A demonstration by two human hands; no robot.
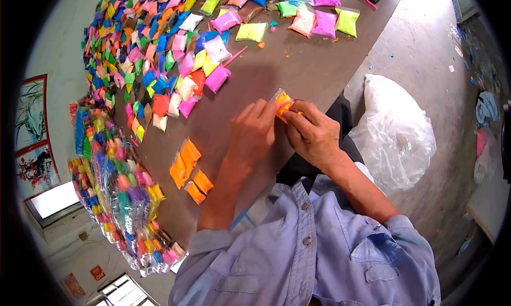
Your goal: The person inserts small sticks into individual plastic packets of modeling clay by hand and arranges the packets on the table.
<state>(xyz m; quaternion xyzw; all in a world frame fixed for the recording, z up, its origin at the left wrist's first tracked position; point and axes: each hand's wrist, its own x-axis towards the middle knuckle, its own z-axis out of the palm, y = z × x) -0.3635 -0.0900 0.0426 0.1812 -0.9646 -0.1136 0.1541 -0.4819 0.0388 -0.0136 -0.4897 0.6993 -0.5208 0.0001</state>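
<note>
Near the table's front edge, both hands meet at a small clear packet of orange material (283, 102), with something pink across it. My left hand (254, 130) has its fingers closed on the packet's left side. On the other side, my right hand (314, 129) pinches the packet between thumb and fingers. Left of my left forearm, several orange packets (186, 158) lie on the brown table (223, 112), some side by side. Bright packets in pink, yellow and green (251, 32) lie beyond the hands.
A large heap of small coloured packets (154, 34) covers the table's far left. Clear bags filled with coloured packets (125, 194) lie along the left edge. A big white plastic bag (394, 130) stands on the floor at the right, beside the table.
</note>
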